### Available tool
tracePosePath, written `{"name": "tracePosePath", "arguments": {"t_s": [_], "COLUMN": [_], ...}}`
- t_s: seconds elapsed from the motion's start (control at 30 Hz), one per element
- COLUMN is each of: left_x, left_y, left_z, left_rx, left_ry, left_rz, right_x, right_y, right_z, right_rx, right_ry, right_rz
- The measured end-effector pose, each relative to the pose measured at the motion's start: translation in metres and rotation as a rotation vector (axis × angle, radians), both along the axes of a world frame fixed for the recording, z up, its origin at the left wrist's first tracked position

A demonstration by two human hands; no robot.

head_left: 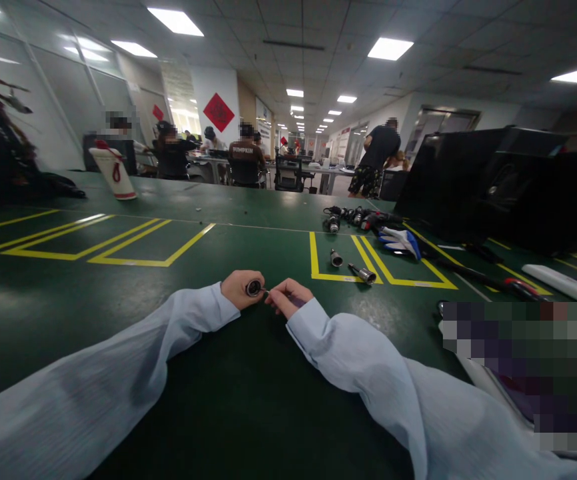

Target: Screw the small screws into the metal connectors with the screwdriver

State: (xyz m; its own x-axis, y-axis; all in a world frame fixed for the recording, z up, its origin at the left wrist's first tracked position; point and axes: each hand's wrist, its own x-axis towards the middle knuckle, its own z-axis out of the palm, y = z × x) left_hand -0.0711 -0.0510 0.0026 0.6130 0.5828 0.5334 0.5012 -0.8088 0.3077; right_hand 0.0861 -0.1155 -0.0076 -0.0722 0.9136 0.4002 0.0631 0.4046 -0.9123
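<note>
My left hand (238, 289) is closed around a round metal cylindrical connector (253, 288), its dark open end facing me. Close beside it, the fingers of my right hand (291, 297) are pinched on a thin piece at the connector's right side. That piece is too small to name. Beyond my hands, a short metal connector (336, 258) and a longer one with a thin stem (362, 273) lie inside and across a yellow tape outline (346, 277) on the green table (208, 373).
Farther back are a pile of dark cabled connectors (353, 217) and a blue-and-white glove (399, 243). A white cup (114, 172) stands at the far left. Black monitors (473, 180) are at the right, above a white bar (563, 281). People sit and stand in the background.
</note>
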Motion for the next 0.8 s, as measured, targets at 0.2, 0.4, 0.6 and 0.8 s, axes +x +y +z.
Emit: {"name": "tracePosePath", "arguments": {"t_s": [0.2, 0.4, 0.6, 0.8], "left_x": [0.002, 0.007, 0.007, 0.005], "left_y": [0.005, 0.0, -0.006, -0.002], "left_z": [-0.004, -0.001, 0.004, -0.001], "left_rx": [-0.036, -0.11, -0.084, 0.024], "left_ry": [-0.118, -0.231, -0.216, -0.104], "left_rz": [0.033, 0.075, 0.135, 0.045], "right_x": [-0.001, -0.003, -0.001, 0.001], "right_y": [0.002, 0.0, -0.004, -0.002], "right_z": [0.001, -0.002, 0.001, -0.001], "right_rx": [0.601, 0.828, 0.793, 0.616], "right_ry": [-0.586, -0.654, -0.57, -0.45], "right_rz": [-0.019, -0.067, -0.028, -0.042]}}
